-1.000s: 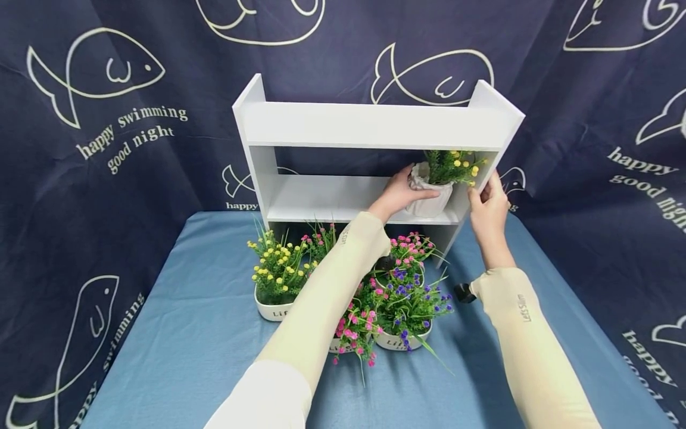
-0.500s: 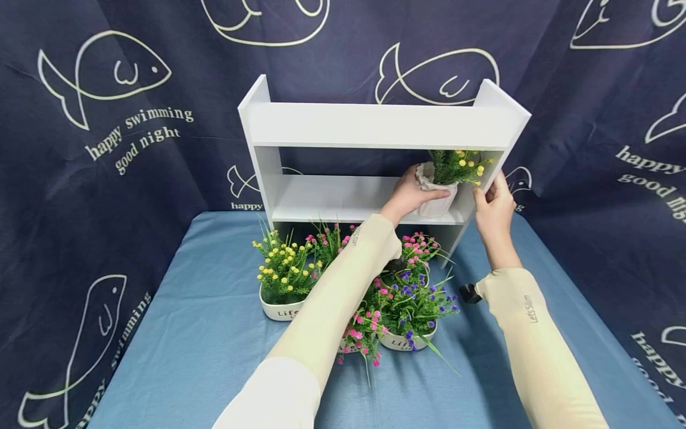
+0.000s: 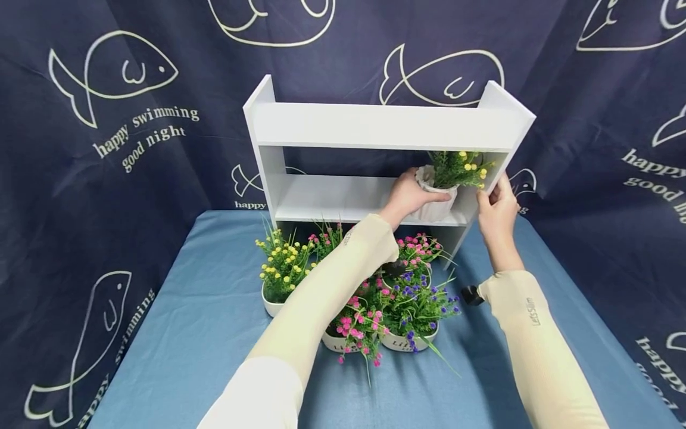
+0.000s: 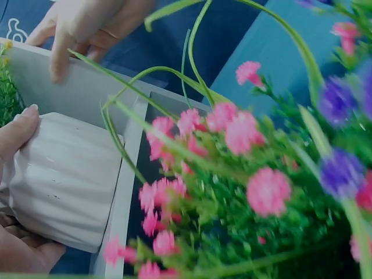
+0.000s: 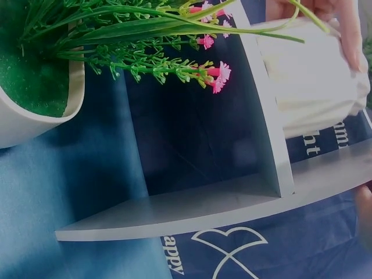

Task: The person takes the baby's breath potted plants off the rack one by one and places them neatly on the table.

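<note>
My left hand (image 3: 409, 193) grips a white fluted flowerpot (image 3: 439, 208), thumb across its front near the ruffled rim. Yellow flowers (image 3: 462, 168) with green leaves rise from it. The pot stands at the right end of the middle board of a white shelf unit (image 3: 383, 125), its base by the board's front edge. At the unit's right side panel, my right hand (image 3: 498, 211) holds the panel's front edge between thumb and fingers. In the left wrist view the pot (image 4: 64, 180) lies between left thumb and fingers, and a right-hand finger reaches over the panel (image 4: 87, 87).
Below and before the shelf, several white oval planters stand on the blue cloth (image 3: 177, 333). They bear yellow flowers (image 3: 284, 265), pink flowers (image 3: 356, 322) and purple flowers (image 3: 415, 298). My left forearm (image 3: 327, 298) passes over them. A dark fish-print curtain (image 3: 332, 65) hangs behind.
The head view has shifted slightly, so everything appears a little further right. The flowerpot's base sits slightly lower, nearer the board's front edge. Both hands keep their hold.
</note>
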Demonstrator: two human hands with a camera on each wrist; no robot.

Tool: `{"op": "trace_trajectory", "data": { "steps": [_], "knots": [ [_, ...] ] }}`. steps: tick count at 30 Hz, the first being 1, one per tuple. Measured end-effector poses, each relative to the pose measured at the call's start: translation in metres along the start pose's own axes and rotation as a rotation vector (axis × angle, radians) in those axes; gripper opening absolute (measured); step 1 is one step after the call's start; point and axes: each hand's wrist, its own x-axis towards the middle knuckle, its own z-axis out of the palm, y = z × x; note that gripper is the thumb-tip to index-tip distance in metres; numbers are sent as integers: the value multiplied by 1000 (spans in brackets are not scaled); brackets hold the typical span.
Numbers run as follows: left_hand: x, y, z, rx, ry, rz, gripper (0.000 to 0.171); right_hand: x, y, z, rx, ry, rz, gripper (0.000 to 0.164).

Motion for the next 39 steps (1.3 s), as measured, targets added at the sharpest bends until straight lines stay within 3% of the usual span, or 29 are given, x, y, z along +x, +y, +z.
{"op": "trace_trajectory", "data": {
  "steps": [7,14,22,32,39],
  "knots": [
    [-10,-8,-20,19,-35,-10,89,1,2,2,6,10,-1,51],
    [-23,-19,-45,7,-19,12,91,1,5,1,0,18,11,52],
    [-54,-26,-84,-46,-36,16,88,-1,1,2,-17,33,4,46],
    [-90,-28,-119,-195,39,6,79,-3,0,0,-59,15,24,46],
    [-116,-25,-144,-260,72,-8,82,-1,-1,1,-60,23,21,47]
  ]
}}
